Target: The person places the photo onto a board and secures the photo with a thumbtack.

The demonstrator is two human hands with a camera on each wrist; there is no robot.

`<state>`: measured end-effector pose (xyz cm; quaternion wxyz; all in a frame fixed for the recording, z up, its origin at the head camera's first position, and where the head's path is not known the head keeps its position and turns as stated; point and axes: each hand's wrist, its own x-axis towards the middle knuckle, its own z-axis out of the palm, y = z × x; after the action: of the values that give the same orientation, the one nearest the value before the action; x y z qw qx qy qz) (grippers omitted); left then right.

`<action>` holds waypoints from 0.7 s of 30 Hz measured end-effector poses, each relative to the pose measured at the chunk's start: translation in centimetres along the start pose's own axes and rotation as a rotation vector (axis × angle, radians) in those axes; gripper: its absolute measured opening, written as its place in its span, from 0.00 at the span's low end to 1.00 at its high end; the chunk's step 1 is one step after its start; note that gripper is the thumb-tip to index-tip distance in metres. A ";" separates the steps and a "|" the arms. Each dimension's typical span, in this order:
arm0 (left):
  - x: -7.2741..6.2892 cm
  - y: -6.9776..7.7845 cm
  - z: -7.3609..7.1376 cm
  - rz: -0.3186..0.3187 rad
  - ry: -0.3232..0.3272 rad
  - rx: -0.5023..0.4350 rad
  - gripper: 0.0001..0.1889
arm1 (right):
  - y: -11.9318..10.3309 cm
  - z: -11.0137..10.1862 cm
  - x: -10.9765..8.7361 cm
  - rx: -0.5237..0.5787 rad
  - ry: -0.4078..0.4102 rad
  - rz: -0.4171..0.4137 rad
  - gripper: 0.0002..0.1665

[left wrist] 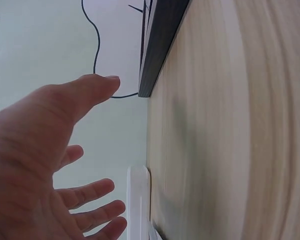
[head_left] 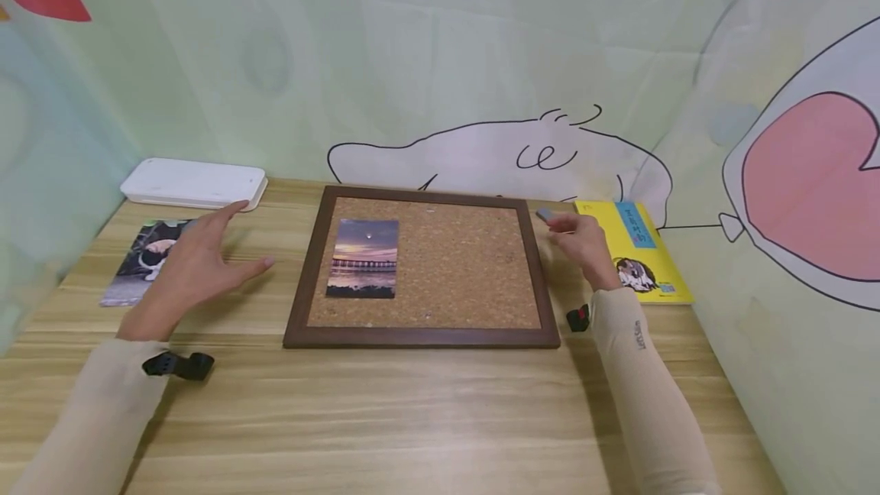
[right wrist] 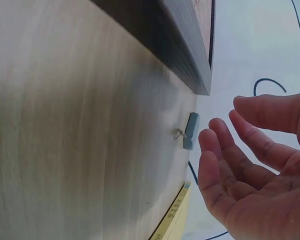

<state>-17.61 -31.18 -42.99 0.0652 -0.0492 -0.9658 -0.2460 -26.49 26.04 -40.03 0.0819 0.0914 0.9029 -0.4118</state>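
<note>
A brown-framed cork board (head_left: 467,266) lies on the table, with a sunset pier photo (head_left: 364,270) on its left part and a small shiny pin (head_left: 369,235) near the photo's top. My left hand (head_left: 202,262) hovers over the cat photo (head_left: 131,273), thumb and fingers spread, partly covering it. Beyond the board's right edge, my right hand (head_left: 580,243) is beside a small grey-blue block (right wrist: 191,131). A tiny clear pin (right wrist: 179,133) shows by that block in the right wrist view. Nothing sits between the loosely bent fingers of the right hand (right wrist: 260,160).
At the back left is a white case (head_left: 192,182). A yellow book (head_left: 653,262) with a dog on its cover lies right of the board, partly behind my right hand. Printed fabric (head_left: 426,59) stands along the table's back and sides.
</note>
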 end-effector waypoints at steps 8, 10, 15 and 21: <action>-0.6 -1.8 -0.3 0.015 0.033 0.022 0.54 | 0.4 -0.3 0.7 0.028 -0.020 0.046 0.22; -0.7 -2.3 -0.4 0.007 0.039 0.022 0.54 | 0.5 -0.3 0.9 0.030 -0.023 0.050 0.22; -1.1 -3.3 -0.8 -0.015 0.045 0.034 0.53 | 0.8 -0.4 1.3 0.007 -0.014 0.063 0.21; -1.6 -4.1 -1.0 -0.036 0.039 0.054 0.52 | 0.8 -0.4 1.7 -0.038 -0.025 0.110 0.21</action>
<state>-16.42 -35.41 -44.27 0.0809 -0.0253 -0.9714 -0.2217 -28.03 27.00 -40.72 0.1174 0.1340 0.9032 -0.3906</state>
